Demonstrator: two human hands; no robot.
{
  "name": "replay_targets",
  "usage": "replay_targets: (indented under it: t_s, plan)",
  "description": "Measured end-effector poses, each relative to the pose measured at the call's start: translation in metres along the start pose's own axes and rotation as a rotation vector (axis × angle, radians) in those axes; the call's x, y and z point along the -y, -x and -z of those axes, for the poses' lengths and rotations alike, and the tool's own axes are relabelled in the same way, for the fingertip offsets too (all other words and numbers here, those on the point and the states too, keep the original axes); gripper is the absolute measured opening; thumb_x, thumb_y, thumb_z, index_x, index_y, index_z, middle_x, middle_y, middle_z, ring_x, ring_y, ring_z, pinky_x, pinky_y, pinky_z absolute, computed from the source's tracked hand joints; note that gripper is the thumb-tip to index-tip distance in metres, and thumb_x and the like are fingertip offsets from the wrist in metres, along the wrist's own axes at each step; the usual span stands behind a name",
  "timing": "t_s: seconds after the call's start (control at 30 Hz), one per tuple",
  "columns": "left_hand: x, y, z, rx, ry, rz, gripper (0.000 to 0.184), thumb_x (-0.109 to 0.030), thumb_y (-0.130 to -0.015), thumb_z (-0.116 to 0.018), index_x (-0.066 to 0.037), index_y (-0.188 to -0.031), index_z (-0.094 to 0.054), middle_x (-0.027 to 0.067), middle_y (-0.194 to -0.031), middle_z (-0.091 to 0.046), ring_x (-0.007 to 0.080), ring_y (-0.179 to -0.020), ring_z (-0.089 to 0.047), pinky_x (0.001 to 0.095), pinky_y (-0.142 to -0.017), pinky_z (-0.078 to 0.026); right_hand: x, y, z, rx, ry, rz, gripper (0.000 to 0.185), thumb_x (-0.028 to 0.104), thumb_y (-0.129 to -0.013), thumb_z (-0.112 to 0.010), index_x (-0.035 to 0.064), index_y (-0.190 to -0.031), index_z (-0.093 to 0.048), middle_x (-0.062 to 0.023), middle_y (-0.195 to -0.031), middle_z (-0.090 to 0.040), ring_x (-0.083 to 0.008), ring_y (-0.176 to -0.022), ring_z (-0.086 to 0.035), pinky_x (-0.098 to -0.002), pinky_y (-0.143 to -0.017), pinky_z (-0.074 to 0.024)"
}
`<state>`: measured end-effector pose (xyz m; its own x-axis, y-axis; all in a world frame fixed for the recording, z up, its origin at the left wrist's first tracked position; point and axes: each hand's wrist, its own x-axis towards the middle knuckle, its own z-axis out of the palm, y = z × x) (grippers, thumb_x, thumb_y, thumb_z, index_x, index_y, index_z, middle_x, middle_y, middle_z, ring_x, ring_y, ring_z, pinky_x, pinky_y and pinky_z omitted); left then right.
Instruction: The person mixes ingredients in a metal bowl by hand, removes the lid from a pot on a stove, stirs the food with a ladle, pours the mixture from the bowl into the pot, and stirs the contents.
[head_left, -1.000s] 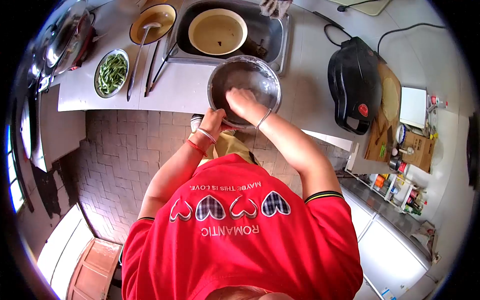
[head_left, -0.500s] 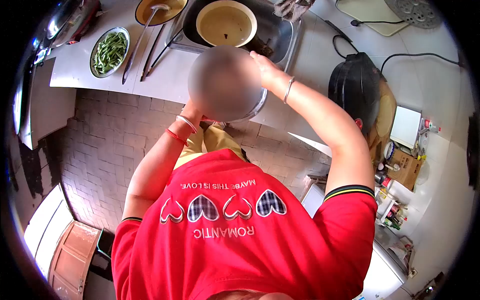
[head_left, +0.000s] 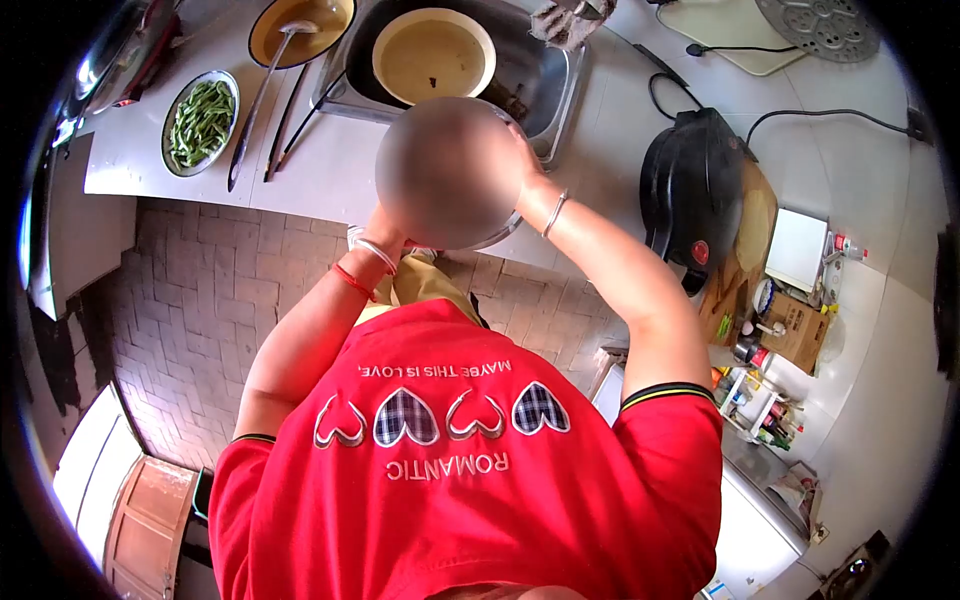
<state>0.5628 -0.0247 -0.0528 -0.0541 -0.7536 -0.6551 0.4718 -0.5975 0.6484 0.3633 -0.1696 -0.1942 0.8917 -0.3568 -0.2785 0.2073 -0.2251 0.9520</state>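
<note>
Stands close to the front edge of a pale counter [head_left: 612, 160], dressed in a red T-shirt [head_left: 470, 500] with four heart patches. Has both hands at a metal bowl [head_left: 505, 231] by that front edge, just on the near side of the stainless-steel sink [head_left: 568, 110]. Has the left hand [head_left: 390, 226] at the near left side of the bowl, mostly hidden under a round blur. Cannot tell the spread of its fingers or confirm a hold on the rim. Has the right hand [head_left: 522, 165] at the opposite side, with the fingers running into the same blur. Cannot judge its opening either, nor any grip on the bowl. Cannot see inside the bowl; can make out only a curve of metal rim at the lower right.

Faces, in the sink, a cream basin [head_left: 391, 50] of cloudy yellowish liquid, with a mottled grey cloth [head_left: 562, 28] at the far right corner. Has to the left a dish [head_left: 168, 150] of cut green beans [head_left: 203, 123], then a ladle [head_left: 263, 93] with its head over a dark-rimmed yellow bowl [head_left: 262, 30], then two thin dark sticks [head_left: 288, 122] near the sink. Has to the right, well apart from the bowl, a black electric griddle [head_left: 690, 170] with a red badge, just beside a wooden board [head_left: 733, 285].
</note>
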Motion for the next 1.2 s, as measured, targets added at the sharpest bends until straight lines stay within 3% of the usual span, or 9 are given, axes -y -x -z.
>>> replay_targets:
  t_s: [0.13,0.23,0.3,0.47,0.53,0.67,0.9,1.03,1.2]
  plan:
    - [0.031,-0.030,0.017,0.033,-0.453,-0.304,0.029,-0.002,-0.080,-0.039,0.008,-0.106,-0.049,0.0174,-0.092,-0.060,0.0311,-0.074,-0.066,0.0397,-0.059,-0.060,-0.022,0.034,0.036,0.222,-1.397,-0.362,0.025,0.014,-0.078,-0.051,0.0025,-0.089,-0.070,-0.0118,-0.106,-0.056,-0.0264,-0.102,-0.048,-0.0355,-0.082,-0.0411]
    - [0.050,-0.043,0.011,-0.018,-0.403,-0.439,0.030,-0.002,-0.081,-0.039,0.007,-0.108,-0.049,0.0167,-0.092,-0.060,0.0306,-0.075,-0.066,0.0382,-0.058,-0.060,-0.064,0.063,0.062,0.302,-1.826,-0.445,0.020,0.004,-0.074,-0.052,-0.0018,-0.083,-0.069,-0.0201,-0.099,-0.061,-0.0322,-0.086,-0.060,-0.0396,-0.079,-0.0486]
    - [0.042,-0.027,-0.002,-0.030,-0.211,-0.215,0.029,-0.003,-0.081,-0.040,0.009,-0.107,-0.049,0.0164,-0.091,-0.061,0.0304,-0.074,-0.066,0.0369,-0.057,-0.060,-0.048,0.064,0.050,0.240,-2.047,-0.516,0.016,0.001,-0.071,-0.053,-0.0045,-0.079,-0.066,-0.0237,-0.095,-0.061,-0.0374,-0.075,-0.061,-0.0419,-0.075,-0.0509]
    - [0.062,-0.047,0.002,0.097,-0.481,-0.300,0.027,-0.004,-0.082,-0.042,0.012,-0.102,-0.051,0.0180,-0.089,-0.061,0.0298,-0.073,-0.066,0.0348,-0.054,-0.059,-0.040,0.038,0.016,-0.029,-1.777,-0.881,0.021,-0.003,-0.074,-0.051,-0.0035,-0.095,-0.050,-0.0247,-0.099,-0.052,-0.0403,-0.079,-0.060,-0.0444,-0.069,-0.0518]
    - [0.043,-0.023,-0.024,0.050,-0.005,-0.036,0.027,-0.005,-0.082,-0.042,0.012,-0.101,-0.051,0.0183,-0.089,-0.061,0.0292,-0.072,-0.066,0.0345,-0.054,-0.058,-0.037,0.021,0.023,0.058,-1.906,-1.048,0.022,-0.002,-0.074,-0.052,-0.0033,-0.095,-0.050,-0.0268,-0.096,-0.054,-0.0431,-0.081,-0.059,-0.0471,-0.071,-0.0499]
    - [0.066,-0.031,-0.022,0.046,0.062,-0.030,0.023,-0.006,-0.082,-0.043,0.009,-0.096,-0.053,0.0153,-0.085,-0.061,0.0267,-0.069,-0.064,0.0363,-0.057,-0.058,-0.044,-0.007,0.058,0.037,-2.157,-1.155,0.014,-0.001,-0.070,-0.049,-0.0042,-0.082,-0.054,-0.0306,-0.081,-0.058,-0.0470,-0.084,-0.055,-0.0504,-0.073,-0.0452]
    - [0.059,-0.029,-0.021,0.089,0.077,-0.073,0.017,-0.005,-0.081,-0.044,0.006,-0.090,-0.053,0.0108,-0.079,-0.059,0.0253,-0.066,-0.064,0.0378,-0.055,-0.059,-0.076,0.066,0.117,-0.197,-2.657,-0.738,0.025,-0.010,-0.067,-0.044,-0.0046,-0.087,-0.058,-0.0223,-0.090,-0.058,-0.0382,-0.085,-0.057,-0.0439,-0.076,-0.0468]
    - [0.045,-0.020,-0.028,-0.092,0.042,-0.107,0.019,-0.004,-0.082,-0.043,0.007,-0.094,-0.052,0.0128,-0.082,-0.060,0.0260,-0.065,-0.064,0.0371,-0.055,-0.059,-0.123,0.128,0.128,0.202,-2.132,-0.450,0.028,-0.007,-0.069,-0.048,-0.0025,-0.094,-0.060,-0.0186,-0.102,-0.060,-0.0320,-0.101,-0.056,-0.0401,-0.093,-0.0422]
    - [0.048,-0.004,-0.030,0.068,-0.039,0.009,0.034,-0.002,-0.081,-0.039,0.007,-0.113,-0.044,0.0154,-0.092,-0.061,0.0292,-0.073,-0.065,0.0349,-0.054,-0.060,-0.093,0.170,0.053,0.078,-1.429,-0.179,0.033,0.008,-0.077,-0.050,0.0007,-0.107,-0.060,-0.0106,-0.122,-0.056,-0.0201,-0.121,-0.046,-0.0413,-0.110,-0.0246]
